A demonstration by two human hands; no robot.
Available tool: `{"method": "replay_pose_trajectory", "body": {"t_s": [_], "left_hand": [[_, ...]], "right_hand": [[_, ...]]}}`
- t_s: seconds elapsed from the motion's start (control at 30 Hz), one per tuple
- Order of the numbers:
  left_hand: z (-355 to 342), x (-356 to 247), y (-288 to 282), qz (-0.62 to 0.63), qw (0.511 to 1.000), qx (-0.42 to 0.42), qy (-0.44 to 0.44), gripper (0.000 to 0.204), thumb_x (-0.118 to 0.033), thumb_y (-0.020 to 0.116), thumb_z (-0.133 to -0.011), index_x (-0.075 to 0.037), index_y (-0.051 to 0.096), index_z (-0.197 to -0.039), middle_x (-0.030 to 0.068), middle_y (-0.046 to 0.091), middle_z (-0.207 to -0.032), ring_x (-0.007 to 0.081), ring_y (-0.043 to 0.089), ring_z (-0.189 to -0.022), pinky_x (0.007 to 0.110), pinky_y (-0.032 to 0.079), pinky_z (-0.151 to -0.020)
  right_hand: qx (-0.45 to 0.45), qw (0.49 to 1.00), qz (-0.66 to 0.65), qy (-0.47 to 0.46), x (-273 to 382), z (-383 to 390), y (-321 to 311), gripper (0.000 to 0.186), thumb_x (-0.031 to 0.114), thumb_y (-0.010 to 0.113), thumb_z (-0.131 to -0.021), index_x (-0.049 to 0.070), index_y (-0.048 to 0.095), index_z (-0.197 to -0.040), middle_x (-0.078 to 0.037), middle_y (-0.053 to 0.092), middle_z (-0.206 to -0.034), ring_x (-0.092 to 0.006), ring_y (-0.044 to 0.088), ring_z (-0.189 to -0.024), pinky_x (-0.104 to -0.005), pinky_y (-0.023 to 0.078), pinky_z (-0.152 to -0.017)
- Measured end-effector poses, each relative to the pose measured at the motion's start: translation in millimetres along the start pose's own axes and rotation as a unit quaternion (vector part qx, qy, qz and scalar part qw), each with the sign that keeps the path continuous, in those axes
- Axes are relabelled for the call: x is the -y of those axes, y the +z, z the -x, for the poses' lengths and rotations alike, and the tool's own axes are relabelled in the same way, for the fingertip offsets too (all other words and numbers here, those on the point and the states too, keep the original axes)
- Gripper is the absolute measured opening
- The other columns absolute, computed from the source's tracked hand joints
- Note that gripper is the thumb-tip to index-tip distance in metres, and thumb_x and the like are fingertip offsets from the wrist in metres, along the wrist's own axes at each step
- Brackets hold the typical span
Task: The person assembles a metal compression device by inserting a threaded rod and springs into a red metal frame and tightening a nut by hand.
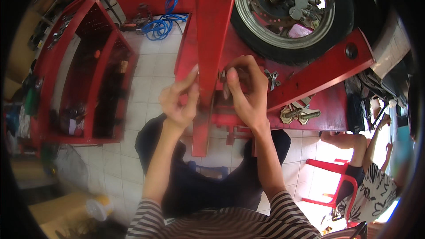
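A long red steel beam (pixel 208 31) stands in front of me between my hands. A small bolt (pixel 221 76) sticks out of its right side, and the thumb and fingers of my right hand (pixel 250 93) are closed around its outer end; a nut there may be hidden by the fingers. On the beam's other side, my left hand (pixel 178 104) reaches in with its index fingertip against the metal. Its thumb is apart from that finger, and I see nothing held there. Slight blur softens the left fingers.
A motorcycle wheel (pixel 290 46) lies at the far right, above a second red beam (pixel 325 68) with holes. Threaded clamp parts (pixel 300 113) rest on the red platform (pixel 332 110). Left stands a red shelf (pixel 90 75); blue hose (pixel 159 28) coils behind. A person (pixel 372 186) sits on a red chair (pixel 330 168).
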State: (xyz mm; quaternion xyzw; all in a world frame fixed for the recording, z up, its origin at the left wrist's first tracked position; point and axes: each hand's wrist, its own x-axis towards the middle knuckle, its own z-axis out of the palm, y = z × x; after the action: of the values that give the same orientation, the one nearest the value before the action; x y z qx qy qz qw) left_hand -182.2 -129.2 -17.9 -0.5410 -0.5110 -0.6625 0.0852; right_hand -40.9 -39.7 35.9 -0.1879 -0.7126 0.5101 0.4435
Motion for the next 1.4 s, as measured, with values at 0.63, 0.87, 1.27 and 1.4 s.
{"method": "replay_pose_trajectory", "body": {"t_s": [0.63,0.87,1.27,1.4], "left_hand": [[4,0,-18,0.096,0.986,0.093,-0.096,0.034,-0.009,0.064,-0.087,0.005,0.06,-0.118,0.018,0.069,-0.109,0.0169,0.07,-0.075,0.024,0.052,-0.068],[6,-5,-6,0.115,0.986,0.036,-0.119,0.029,-0.01,0.06,-0.091,0.006,0.06,-0.116,0.0179,0.067,-0.113,0.0145,0.068,-0.08,0.024,0.051,-0.073],[-3,-9,12,0.116,0.984,-0.064,-0.122,0.014,-0.015,0.054,-0.098,0.0,0.054,-0.096,0.0029,0.059,-0.066,0.003,0.042,-0.04,0.02,0.027,-0.037],[-9,-18,13,0.141,0.975,-0.066,-0.157,0.012,-0.012,0.056,-0.097,-0.001,0.055,-0.095,0.0027,0.06,-0.064,0.0032,0.042,-0.041,0.02,0.029,-0.037]], "right_hand": [[-0.01,0.998,0.032,-0.049,23,3,7,0.012,0.0,0.068,-0.083,0.0,0.059,-0.092,-0.007,0.061,-0.089,-0.0087,0.057,-0.057,-0.0228,0.043,-0.053],[-0.015,0.999,0.032,-0.005,10,2,10,0.01,0.002,0.067,-0.085,-0.001,0.058,-0.09,-0.006,0.062,-0.087,-0.0085,0.058,-0.058,-0.0239,0.042,-0.052],[-0.057,0.993,0.009,-0.107,11,4,11,0.017,-0.003,0.07,-0.079,0.002,0.06,-0.092,-0.006,0.06,-0.087,-0.01,0.058,-0.06,-0.024,0.04,-0.053],[-0.05,0.985,0.106,-0.123,8,0,6,0.018,0.001,0.072,-0.079,0.002,0.058,-0.091,-0.005,0.061,-0.085,-0.0106,0.057,-0.059,-0.0242,0.039,-0.053]]}}
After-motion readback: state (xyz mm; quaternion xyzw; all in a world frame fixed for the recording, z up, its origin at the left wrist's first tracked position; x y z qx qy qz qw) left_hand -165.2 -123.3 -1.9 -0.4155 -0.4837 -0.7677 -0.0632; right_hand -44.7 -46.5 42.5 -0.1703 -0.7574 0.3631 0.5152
